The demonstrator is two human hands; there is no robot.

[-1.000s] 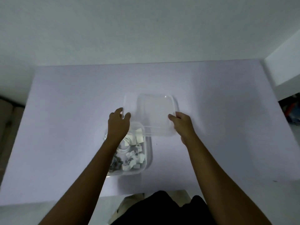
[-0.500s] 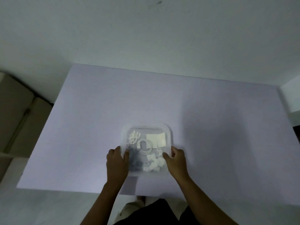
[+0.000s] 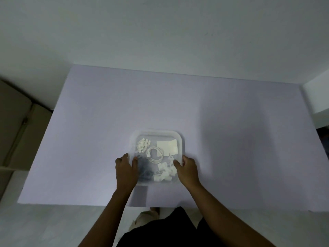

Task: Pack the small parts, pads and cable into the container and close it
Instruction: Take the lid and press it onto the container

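Observation:
A clear square plastic container [image 3: 156, 134] sits on the pale purple table [image 3: 89, 131] with its transparent lid on top. Through the lid I see a coiled white cable [image 3: 154, 154], white square pads [image 3: 168, 147], small white parts [image 3: 143, 146] at the back left, more white pieces [image 3: 164, 172] at the front right and dark parts [image 3: 145, 168] at the front left. My left hand [image 3: 126, 169] presses on the lid's left edge. My right hand [image 3: 187, 167] presses on its right edge, thumb on top.
A white wall rises behind the table. A beige sofa or cushion [image 3: 12, 122] stands to the left. A white ledge [image 3: 316, 97] is at the right. The table's near edge lies just below the container, by my dark clothing [image 3: 160, 229].
The lid was held beyond the container a second ago; it now lies on the container. Both hands came back toward me and rest on its left and right edges.

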